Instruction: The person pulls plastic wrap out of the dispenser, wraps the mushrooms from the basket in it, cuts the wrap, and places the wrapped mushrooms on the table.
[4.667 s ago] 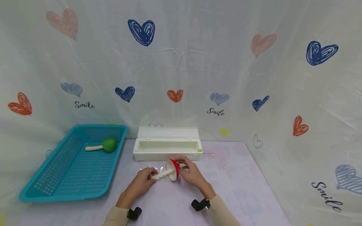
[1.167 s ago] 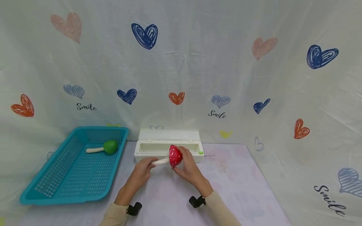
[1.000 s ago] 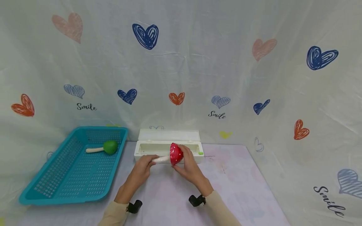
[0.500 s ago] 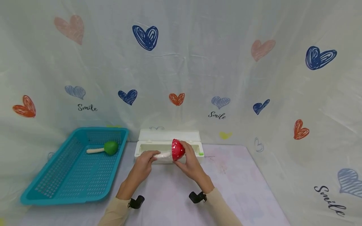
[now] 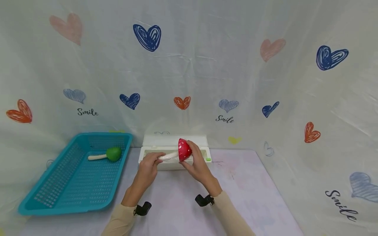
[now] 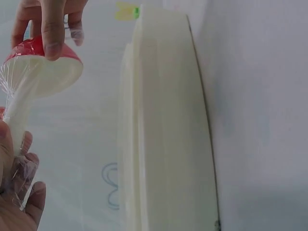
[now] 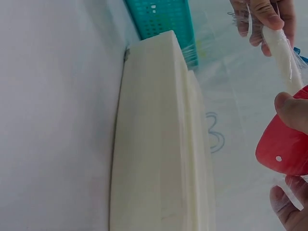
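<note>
A toy mushroom point(image 5: 170, 156) with a white-spotted red cap point(image 5: 184, 150) is held sideways in the air, cap to the right. Clear plastic film point(image 6: 13, 77) clings around it, its creases showing in both wrist views. My left hand point(image 5: 147, 168) grips the stem's end, where loose film point(image 6: 23, 175) gathers by the fingers. My right hand point(image 5: 199, 164) holds the cap between thumb and fingers. Behind the mushroom stands a long white box point(image 5: 170, 166) with its lid point(image 5: 175, 141) raised; the mushroom and hands hide part of its inside.
A blue perforated basket point(image 5: 72, 209) sits at the left, holding a green-headed toy with a white stem point(image 5: 113, 154). A white curtain point(image 5: 195, 75) printed with hearts hangs behind the pale tabletop point(image 5: 180, 206).
The mushroom was low at the tabletop with its cap's underside showing. Both hands have since lifted it, turned the cap, and carried it upward and away to before the white box.
</note>
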`<control>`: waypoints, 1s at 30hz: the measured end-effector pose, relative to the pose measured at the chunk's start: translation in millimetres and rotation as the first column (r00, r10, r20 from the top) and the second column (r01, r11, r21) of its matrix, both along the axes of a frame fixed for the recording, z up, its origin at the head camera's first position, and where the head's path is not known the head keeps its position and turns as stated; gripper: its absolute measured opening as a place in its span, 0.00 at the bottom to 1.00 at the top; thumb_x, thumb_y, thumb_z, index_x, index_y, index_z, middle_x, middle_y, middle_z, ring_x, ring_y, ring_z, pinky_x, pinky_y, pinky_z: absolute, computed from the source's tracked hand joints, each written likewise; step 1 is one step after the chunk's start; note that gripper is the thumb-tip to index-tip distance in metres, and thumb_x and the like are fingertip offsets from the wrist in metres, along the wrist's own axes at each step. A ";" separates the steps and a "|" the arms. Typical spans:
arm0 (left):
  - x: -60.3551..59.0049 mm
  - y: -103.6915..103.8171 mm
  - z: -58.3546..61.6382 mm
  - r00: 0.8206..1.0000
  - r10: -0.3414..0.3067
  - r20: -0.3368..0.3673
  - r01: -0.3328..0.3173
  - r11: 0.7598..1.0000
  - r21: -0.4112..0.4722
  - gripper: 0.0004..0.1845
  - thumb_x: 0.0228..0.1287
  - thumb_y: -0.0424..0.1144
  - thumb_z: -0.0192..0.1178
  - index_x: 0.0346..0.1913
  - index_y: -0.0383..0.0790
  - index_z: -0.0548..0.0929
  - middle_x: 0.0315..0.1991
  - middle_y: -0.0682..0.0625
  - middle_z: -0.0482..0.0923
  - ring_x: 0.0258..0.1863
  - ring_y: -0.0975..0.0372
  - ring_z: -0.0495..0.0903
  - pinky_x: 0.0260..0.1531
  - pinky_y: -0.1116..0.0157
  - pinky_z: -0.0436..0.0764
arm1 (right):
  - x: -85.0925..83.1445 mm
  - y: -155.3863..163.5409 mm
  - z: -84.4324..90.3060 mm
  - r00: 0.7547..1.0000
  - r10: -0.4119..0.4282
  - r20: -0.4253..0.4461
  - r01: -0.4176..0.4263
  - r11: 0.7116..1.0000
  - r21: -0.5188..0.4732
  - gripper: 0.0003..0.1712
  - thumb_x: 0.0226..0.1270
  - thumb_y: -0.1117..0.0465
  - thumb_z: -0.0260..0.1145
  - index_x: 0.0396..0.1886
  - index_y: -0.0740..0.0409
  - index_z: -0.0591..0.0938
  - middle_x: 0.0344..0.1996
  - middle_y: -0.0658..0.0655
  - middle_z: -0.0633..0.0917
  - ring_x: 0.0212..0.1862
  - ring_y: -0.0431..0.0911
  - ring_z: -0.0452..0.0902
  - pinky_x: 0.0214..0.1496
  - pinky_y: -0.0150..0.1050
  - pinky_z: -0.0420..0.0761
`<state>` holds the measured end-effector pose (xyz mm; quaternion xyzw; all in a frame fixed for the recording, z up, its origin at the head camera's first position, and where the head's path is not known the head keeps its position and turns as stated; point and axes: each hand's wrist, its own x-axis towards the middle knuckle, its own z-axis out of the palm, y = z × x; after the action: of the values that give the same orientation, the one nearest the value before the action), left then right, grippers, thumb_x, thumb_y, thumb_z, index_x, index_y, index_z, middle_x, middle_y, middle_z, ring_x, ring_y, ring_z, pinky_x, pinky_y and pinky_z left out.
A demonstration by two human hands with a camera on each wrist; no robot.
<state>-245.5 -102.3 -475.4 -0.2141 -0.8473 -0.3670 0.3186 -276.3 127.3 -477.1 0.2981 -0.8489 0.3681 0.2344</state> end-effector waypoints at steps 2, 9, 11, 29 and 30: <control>-0.6 -0.9 1.1 0.999 -0.003 -0.034 0.003 1.000 0.018 0.14 0.63 0.25 0.66 0.51 0.34 0.85 0.46 0.43 0.87 0.48 0.51 0.86 0.48 0.56 0.86 | -0.3 -1.9 4.4 1.000 0.005 0.002 -0.005 1.000 -0.010 0.53 0.58 0.64 0.80 0.79 0.53 0.60 0.74 0.57 0.68 0.75 0.51 0.65 0.65 0.46 0.80; 4.0 -2.6 8.4 0.997 -0.026 -0.078 0.030 0.998 0.054 0.14 0.63 0.24 0.65 0.51 0.34 0.85 0.46 0.43 0.86 0.49 0.52 0.87 0.49 0.59 0.85 | 7.7 -2.7 15.5 0.999 -0.006 -0.032 0.005 1.000 -0.019 0.53 0.58 0.64 0.80 0.79 0.55 0.61 0.74 0.57 0.68 0.75 0.51 0.65 0.65 0.46 0.80; 6.0 -2.3 13.4 0.995 -0.040 -0.089 0.046 0.997 0.064 0.14 0.63 0.24 0.65 0.52 0.35 0.85 0.47 0.44 0.86 0.49 0.53 0.87 0.50 0.62 0.84 | 11.5 -1.6 21.0 0.999 -0.004 -0.048 0.002 0.999 -0.041 0.53 0.58 0.63 0.80 0.79 0.55 0.61 0.74 0.56 0.69 0.74 0.51 0.66 0.65 0.47 0.81; 36.2 -8.8 -14.0 0.980 -0.188 0.062 0.185 0.981 0.060 0.17 0.63 0.26 0.67 0.54 0.36 0.85 0.42 0.47 0.85 0.28 0.69 0.76 0.29 0.74 0.82 | 55.0 16.1 -17.8 0.992 -0.031 0.121 0.042 0.995 -0.092 0.51 0.50 0.55 0.83 0.73 0.53 0.68 0.67 0.51 0.75 0.63 0.45 0.74 0.53 0.43 0.86; 37.4 -9.0 -17.1 0.979 -0.182 0.088 0.177 0.982 0.061 0.17 0.63 0.26 0.67 0.54 0.36 0.85 0.42 0.48 0.85 0.28 0.70 0.75 0.29 0.74 0.81 | 56.0 16.4 -21.9 0.991 -0.034 0.130 0.046 0.995 -0.085 0.51 0.50 0.54 0.83 0.73 0.53 0.68 0.66 0.51 0.75 0.62 0.45 0.74 0.52 0.43 0.86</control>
<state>-208.1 -111.3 -492.5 -0.2637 -0.8286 -0.4260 0.2499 -220.2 143.7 -499.0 0.2461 -0.8511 0.4186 0.1995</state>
